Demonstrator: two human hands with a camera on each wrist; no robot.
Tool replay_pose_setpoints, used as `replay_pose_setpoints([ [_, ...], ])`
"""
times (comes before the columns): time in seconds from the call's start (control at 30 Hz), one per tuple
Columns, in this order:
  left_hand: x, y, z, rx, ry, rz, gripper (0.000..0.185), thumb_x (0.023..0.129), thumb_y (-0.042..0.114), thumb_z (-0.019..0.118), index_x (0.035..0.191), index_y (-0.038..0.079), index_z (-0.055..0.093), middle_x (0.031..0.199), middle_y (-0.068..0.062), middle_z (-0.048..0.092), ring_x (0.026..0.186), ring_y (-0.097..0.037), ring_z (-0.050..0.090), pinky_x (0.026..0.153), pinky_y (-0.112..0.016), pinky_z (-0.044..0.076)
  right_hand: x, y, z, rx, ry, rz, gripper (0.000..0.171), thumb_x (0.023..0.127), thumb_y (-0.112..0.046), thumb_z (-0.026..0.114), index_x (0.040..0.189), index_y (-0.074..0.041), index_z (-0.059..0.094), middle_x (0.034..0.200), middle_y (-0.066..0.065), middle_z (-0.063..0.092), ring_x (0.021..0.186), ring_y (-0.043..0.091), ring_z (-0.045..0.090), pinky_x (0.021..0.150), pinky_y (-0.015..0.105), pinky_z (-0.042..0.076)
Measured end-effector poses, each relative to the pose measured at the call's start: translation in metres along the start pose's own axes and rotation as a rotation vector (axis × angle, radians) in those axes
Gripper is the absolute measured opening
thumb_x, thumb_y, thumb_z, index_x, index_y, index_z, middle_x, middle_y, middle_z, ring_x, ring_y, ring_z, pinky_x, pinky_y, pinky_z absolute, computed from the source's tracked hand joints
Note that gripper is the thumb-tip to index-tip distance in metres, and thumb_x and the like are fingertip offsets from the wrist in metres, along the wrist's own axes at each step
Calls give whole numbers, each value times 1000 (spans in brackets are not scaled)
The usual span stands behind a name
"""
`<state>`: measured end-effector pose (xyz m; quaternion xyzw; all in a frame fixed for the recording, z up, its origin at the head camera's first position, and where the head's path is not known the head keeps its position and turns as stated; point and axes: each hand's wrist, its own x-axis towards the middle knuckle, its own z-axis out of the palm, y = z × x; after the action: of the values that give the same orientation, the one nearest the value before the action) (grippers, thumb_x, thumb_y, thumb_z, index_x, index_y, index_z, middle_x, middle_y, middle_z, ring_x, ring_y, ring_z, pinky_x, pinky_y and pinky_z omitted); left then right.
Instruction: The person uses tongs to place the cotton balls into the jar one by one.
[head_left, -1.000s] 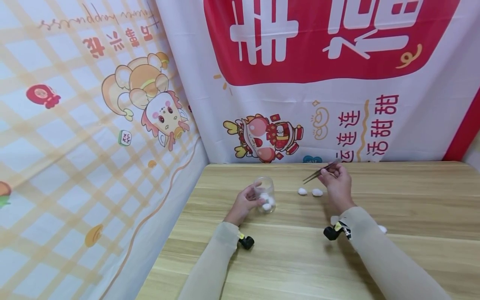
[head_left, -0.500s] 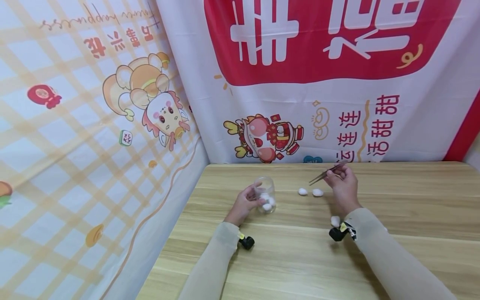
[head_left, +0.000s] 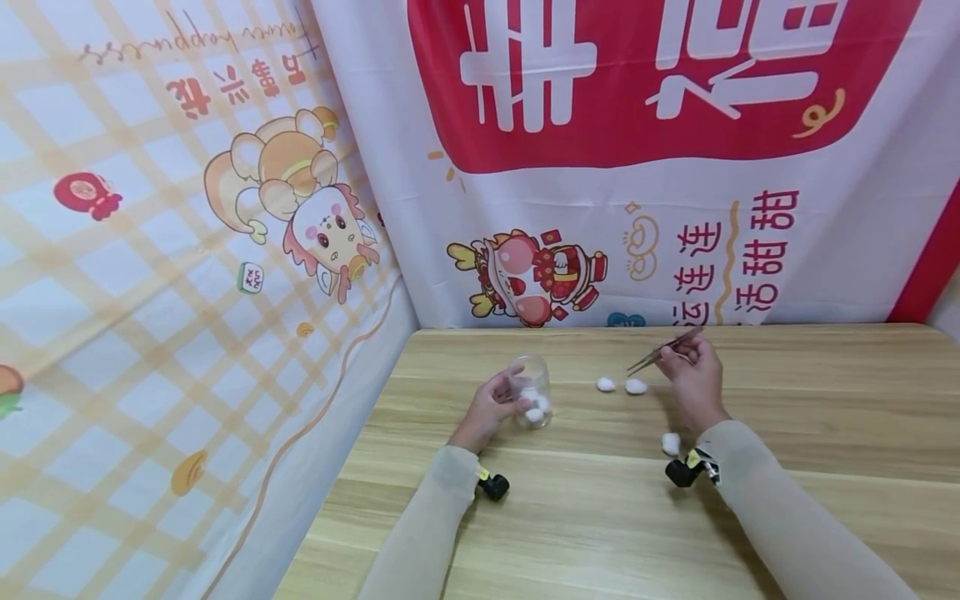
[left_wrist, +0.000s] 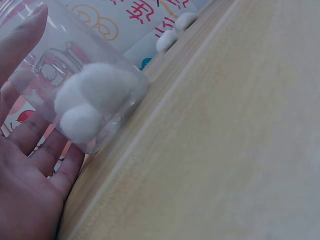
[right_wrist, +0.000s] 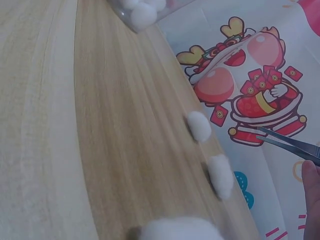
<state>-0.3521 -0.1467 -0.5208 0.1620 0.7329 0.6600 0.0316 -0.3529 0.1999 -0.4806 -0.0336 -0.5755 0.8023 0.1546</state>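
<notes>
A clear jar (head_left: 530,388) holding cotton balls (left_wrist: 92,102) stands left of centre on the wooden table (head_left: 825,400), the left hand (head_left: 489,408) curled round it. The right hand (head_left: 693,375) pinches tweezers (head_left: 663,350), tips nearly closed and empty, above two loose cotton balls (head_left: 621,384); a third (head_left: 671,442) lies nearer.

1. The room is bright, and the light is soft and even.
2. Small dark shadows sit right under the cotton balls (head_left: 635,386) and the arms on the wooden table (head_left: 825,392).
3. No strong shine shows on the table, only a pale glow on the wood.
4. The head view is sharp in the middle, but the cloth wall (head_left: 150,292) bends and stretches at the left edge.
5. In the left wrist view the clear jar (left_wrist: 95,107) and the fingers (left_wrist: 22,37) look fuzzy up close.
6. In the right wrist view the nearest cotton ball (right_wrist: 175,230) is a white blur, while the tweezers (right_wrist: 290,144) look sharper.
</notes>
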Motion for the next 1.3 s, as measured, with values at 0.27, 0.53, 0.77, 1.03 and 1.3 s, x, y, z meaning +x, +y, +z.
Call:
replay_pose_setpoints([
  [0.27,1,-3,0,4,5,12,66,80,23,81,139,28,53,130,-4,60,118,-24,56,101,-39,44,2,4,-6,13,36,44,24,96,-1,58,115,-13,50,111,7,55,109,24,59,87,25,51],
  [0.53,-1,-1,-1,3,-4,-14,66,83,19,78,142,24,50,133,-4,58,120,-23,55,102,-36,42,2,11,-10,-21,59,48,23,96,-1,58,114,-13,49,113,8,54,107,21,60,87,23,51],
  [0.77,-1,2,-2,-13,-21,-33,69,85,14,76,147,19,45,137,-5,55,123,-22,52,104,-34,41,3,13,-9,-16,94,59,22,96,-1,58,111,-14,50,115,12,55,105,20,60,85,23,52],
  [1.03,-3,1,1,3,7,-27,65,85,15,76,144,19,48,133,-6,57,120,-24,54,103,-38,42,6,21,-9,4,115,62,21,94,2,58,108,-12,51,108,9,57,103,20,61,90,28,51],
  [1.3,-1,0,1,-8,14,-18,62,85,11,76,141,24,52,133,-7,57,120,-25,54,102,-39,42,10,24,-7,-53,126,71,21,95,2,58,108,-13,51,111,12,55,100,18,59,91,29,51],
])
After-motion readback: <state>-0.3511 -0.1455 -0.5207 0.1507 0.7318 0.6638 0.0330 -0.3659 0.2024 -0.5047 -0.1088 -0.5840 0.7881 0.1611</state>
